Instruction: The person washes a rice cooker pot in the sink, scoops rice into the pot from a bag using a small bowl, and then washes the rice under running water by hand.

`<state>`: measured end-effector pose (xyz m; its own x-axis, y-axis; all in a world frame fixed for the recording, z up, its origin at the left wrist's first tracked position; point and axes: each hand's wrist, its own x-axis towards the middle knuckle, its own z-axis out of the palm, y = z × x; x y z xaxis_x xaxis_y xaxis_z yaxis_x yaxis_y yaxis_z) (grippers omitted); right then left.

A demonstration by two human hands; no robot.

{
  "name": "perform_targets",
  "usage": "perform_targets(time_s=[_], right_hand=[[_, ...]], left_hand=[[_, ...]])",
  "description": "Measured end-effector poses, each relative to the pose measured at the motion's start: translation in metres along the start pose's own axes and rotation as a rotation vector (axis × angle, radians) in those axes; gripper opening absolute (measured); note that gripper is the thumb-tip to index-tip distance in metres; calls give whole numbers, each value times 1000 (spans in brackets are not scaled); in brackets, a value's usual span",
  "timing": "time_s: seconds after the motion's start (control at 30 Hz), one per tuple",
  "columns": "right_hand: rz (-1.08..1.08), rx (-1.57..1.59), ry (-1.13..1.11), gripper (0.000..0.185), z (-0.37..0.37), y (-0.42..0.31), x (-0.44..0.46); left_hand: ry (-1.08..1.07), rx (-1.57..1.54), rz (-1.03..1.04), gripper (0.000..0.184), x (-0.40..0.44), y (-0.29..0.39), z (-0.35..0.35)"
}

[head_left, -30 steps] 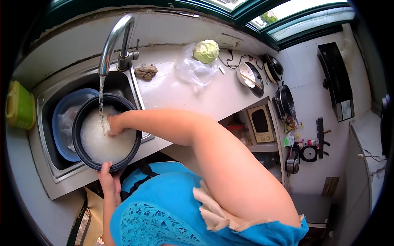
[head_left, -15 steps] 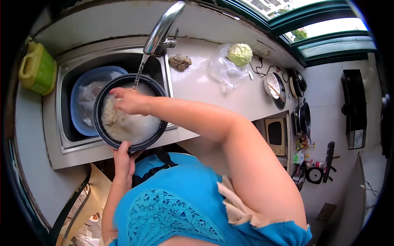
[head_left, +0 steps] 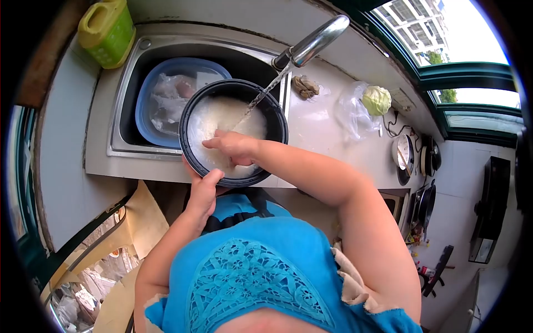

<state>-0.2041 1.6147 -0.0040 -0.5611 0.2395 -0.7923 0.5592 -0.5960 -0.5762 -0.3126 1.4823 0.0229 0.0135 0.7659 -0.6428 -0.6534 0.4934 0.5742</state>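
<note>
Pale counter (head_left: pixel 322 123) with a steel sink (head_left: pixel 123 152) let into it; from my distant seat I take it left to right. Green jug (head_left: pixel 108 34) just beside the sink, likely kept there within reach; inside the sink, a blue basin (head_left: pixel 143 108) with a plastic bag (head_left: pixel 166 105) in it. Next, the left hand (head_left: pixel 202 191) is closed on the near-left edge of the pot (head_left: pixel 281 125), I judge to steady it; the pot overlaps the sink's front edge, though I cannot tell what bears its weight. The right hand (head_left: pixel 236 147) reaches in, fingers loosely spread at the cloudy water (head_left: pixel 222 114); I see nothing in its grasp; the tap (head_left: pixel 322 41) pours into the pot, which probably explains its position. Further right, a rag (head_left: pixel 305 86); then a cabbage (head_left: pixel 376 100) against a thin bag (head_left: pixel 351 114), perhaps set aside to leave the sink free.
</note>
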Motion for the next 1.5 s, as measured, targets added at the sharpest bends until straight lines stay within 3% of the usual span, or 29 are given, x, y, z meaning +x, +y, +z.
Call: perform_targets(time_s=[0.1, 0.2, 0.33, 0.4, 0.53, 0.7, 0.8, 0.9, 1.0, 1.1, 1.13, 1.2, 1.3, 1.4, 1.43, 1.5], right_hand=[[-21, 213, 126, 72, 29, -36, -36], [-288, -98, 266, 68, 19, -52, -65], [-361, -655, 803, 51, -18, -44, -41], [-125, -598, 730, 43, -33, -61, -27], [-439, -743, 602, 41, -16, -64, 12], [-361, -1231, 102, 32, 23, -48, 21], [-416, -1462, -76, 29, 22, -31, -1], [-299, -1518, -269, 27, 16, -29, -31], [-118, -1747, -276, 30, 7, -41, -55], [-199, -1536, 169, 34, -22, -46, -58], [-487, -1439, 309, 37, -35, -45, -54], [-427, -1258, 562, 38, -44, -50, -48], [-75, -1305, 489, 41, -50, -55, -34], [8, -676, 225, 44, -62, -26, -20], [195, -466, 228, 43, -48, -32, -33], [236, -390, 248, 42, -32, -33, -44]], left_hand=[[-31, 10, 44, 68, 4, -8, -6], [-18, -9, 39, 69, -1, -2, 0], [1, -20, 41, 71, -1, -4, -1], [-4, 28, 82, 72, 4, -11, -6], [3, 7, 81, 72, -4, -2, 1], [6, -33, 64, 72, -4, -3, 0], [-12, -20, 144, 72, 8, -16, -10], [-12, -49, 139, 87, 5, -13, -8], [-2, -57, 115, 96, 5, -9, -6], [7, -46, 92, 89, 1, -4, -2], [22, -39, 90, 82, -1, -3, 0], [34, -17, 109, 76, 1, -6, 0], [27, 16, 150, 78, 8, -15, -8], [26, 12, 158, 79, 8, -17, -8], [28, 3, 166, 79, 7, -14, -5], [34, -14, 149, 79, 3, -7, 1]])
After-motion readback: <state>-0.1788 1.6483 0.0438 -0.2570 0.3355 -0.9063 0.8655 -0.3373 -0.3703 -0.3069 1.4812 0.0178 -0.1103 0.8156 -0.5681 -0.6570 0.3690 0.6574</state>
